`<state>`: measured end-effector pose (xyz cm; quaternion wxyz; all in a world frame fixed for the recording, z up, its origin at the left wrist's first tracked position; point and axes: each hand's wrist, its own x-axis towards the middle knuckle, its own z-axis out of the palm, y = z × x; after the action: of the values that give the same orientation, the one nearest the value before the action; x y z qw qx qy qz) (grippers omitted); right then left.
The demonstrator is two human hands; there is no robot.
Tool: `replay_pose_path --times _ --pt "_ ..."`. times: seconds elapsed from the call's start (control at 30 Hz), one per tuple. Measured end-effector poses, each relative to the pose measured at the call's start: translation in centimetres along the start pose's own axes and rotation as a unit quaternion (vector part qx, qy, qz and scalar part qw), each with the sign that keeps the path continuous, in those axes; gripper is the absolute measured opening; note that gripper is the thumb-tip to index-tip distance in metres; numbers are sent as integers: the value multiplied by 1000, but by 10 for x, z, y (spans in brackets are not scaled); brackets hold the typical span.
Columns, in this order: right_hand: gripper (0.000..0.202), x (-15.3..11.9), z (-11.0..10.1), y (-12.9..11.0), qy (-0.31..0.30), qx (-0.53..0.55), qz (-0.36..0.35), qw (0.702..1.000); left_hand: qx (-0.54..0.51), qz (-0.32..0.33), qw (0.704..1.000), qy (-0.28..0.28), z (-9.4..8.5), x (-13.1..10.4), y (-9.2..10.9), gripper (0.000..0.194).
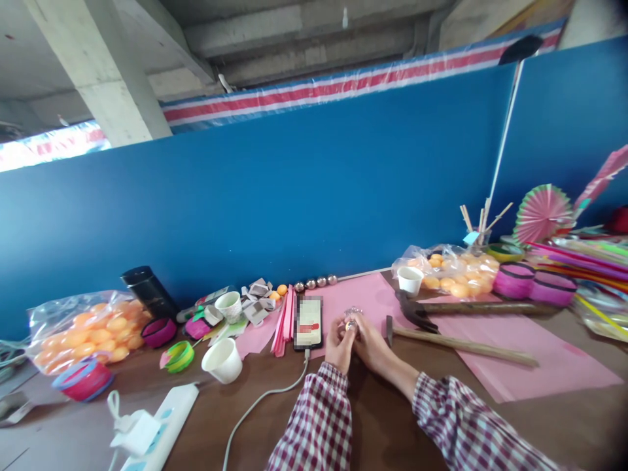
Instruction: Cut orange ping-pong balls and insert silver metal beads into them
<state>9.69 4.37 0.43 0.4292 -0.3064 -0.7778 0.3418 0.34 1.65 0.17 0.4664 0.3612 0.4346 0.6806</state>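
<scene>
My left hand (338, 345) and my right hand (371, 343) meet over the near edge of a pink paper sheet (363, 291). Between their closed fingertips is a small shiny thing (350, 325), silvery with a yellowish spot; its kind is too small to make out. Just beyond the fingers something clear and glinting (354, 311) shows, partly hidden by the right hand. A phone (309, 322) on a white cable lies left of my left hand. To the right of my right hand rests a hammer (461, 345) with a wooden handle.
Behind the phone sit several metal balls (322, 282). A second, darker hammer (481, 307) lies farther right, near a bag of orange balls (458, 271). Leftward stand paper cups (222, 361), a power strip (164, 425) and another ball bag (93, 330). A blue partition (304, 190) rises behind.
</scene>
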Motion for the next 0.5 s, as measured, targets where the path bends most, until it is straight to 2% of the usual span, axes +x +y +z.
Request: replay_pose_path --times 0.3,0.5 --pt "17 1 2 8 0 -39 11 999 13 4 1000 9 -2 1 -3 38" --pt "27 1 2 0 14 -24 19 999 -7 6 1000 20 0 0 0 34"
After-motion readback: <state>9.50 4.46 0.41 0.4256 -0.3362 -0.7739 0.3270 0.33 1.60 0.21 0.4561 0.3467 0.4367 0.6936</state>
